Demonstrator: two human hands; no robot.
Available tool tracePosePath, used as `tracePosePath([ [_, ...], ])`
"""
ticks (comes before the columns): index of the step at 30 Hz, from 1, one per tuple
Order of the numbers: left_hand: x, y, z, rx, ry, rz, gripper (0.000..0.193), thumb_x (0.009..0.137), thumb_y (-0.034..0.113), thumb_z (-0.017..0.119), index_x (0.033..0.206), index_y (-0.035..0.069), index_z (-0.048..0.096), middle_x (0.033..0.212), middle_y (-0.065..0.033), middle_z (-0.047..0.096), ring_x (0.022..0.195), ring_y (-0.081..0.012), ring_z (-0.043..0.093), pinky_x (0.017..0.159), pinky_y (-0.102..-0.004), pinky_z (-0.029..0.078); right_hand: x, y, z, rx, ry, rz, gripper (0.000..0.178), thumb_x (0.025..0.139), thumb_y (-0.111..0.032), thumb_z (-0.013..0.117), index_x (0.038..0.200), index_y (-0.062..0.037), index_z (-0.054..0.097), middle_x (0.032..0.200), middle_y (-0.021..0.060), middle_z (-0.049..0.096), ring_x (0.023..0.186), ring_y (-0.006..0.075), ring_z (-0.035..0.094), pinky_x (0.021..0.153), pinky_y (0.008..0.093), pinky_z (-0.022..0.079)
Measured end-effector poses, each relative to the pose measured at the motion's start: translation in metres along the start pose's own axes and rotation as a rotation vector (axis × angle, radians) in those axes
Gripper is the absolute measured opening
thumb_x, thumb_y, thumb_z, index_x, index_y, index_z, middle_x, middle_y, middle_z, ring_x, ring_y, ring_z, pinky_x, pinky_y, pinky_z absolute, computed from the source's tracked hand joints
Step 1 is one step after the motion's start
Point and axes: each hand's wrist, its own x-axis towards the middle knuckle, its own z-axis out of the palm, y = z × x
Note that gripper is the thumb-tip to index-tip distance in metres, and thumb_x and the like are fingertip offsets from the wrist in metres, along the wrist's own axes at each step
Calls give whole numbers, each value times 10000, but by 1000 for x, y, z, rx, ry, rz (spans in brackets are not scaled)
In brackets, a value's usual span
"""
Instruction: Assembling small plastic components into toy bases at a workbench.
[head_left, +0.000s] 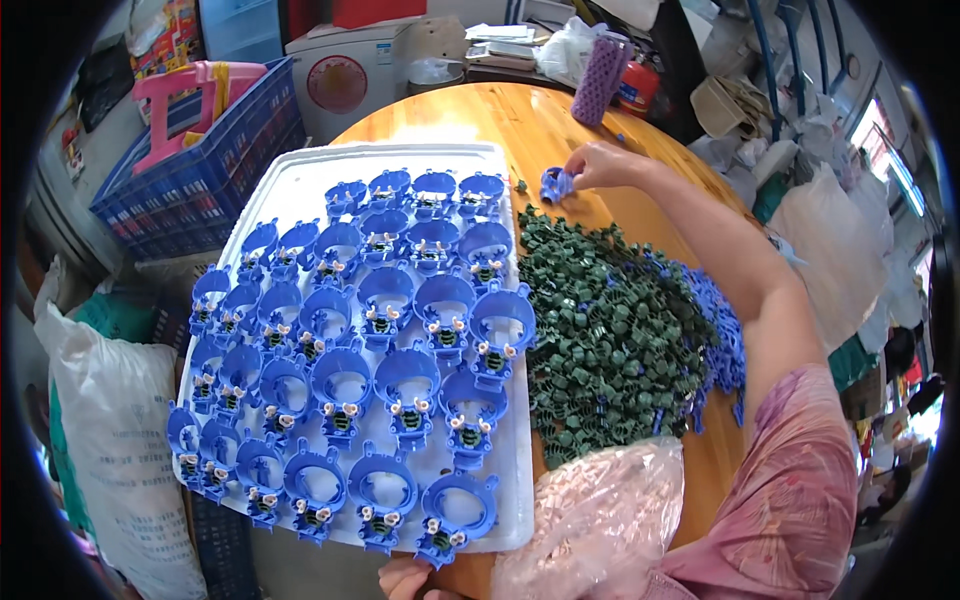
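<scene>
My right hand (605, 165) reaches across the round table and pinches a small blue plastic piece (556, 185) just above or on the wood. Only a few fingertips of my left hand (405, 578) show at the lower edge, by the near rim of the white foam tray (511, 520); what they hold, if anything, is hidden. Rows of blue ring-shaped plastic parts (385, 480) stand on that tray, each with a small green and cream figure at its front. To the tray's right lies a heap of dark green plastic pieces (620, 330).
Blue plastic pieces (715, 325) are piled behind the green heap. A clear bag of pale pink pieces (600, 510) lies close to me. At the table's (450, 110) far edge stands a purple perforated cylinder (601, 80). A blue crate (200, 190) and white sack (115, 430) are at left.
</scene>
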Motion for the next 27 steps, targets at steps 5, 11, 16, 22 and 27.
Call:
tracePosePath([
  [5,0,0,5,9,7,53,256,971,266,408,984,15,458,888,-135,492,769,-253,508,716,-357,449,-98,-20,-31,245,-202,184,379,717,-230,600,1020,-11,657,861,65,646,731,139,583,641,280,471],
  [11,-22,-17,2,-77,16,32,226,932,219,470,1003,7,500,959,-137,523,888,-275,537,770,-360,456,-147,7,-37,476,-5,261,411,732,-281,576,1053,-35,648,850,42,626,687,121,573,585,262,483],
  [16,-16,-7,0,28,-14,2,256,958,276,419,1016,29,450,943,-119,481,833,-236,480,733,-329,419,-111,22,-11,439,306,181,332,743,-269,560,946,-36,680,794,83,652,712,155,600,611,313,485],
  [22,-16,-9,4,-10,-18,1,226,957,240,423,1002,22,465,930,-117,486,826,-233,478,727,-320,420,-69,38,23,302,269,189,287,742,-251,552,887,-45,689,862,121,680,777,213,624,692,357,477],
  [27,-14,-10,7,-33,-17,64,211,953,220,424,988,18,476,915,-115,497,815,-226,479,720,-313,419,-101,38,7,275,182,28,311,763,-262,536,942,-49,676,847,95,669,764,191,612,691,349,484],
])
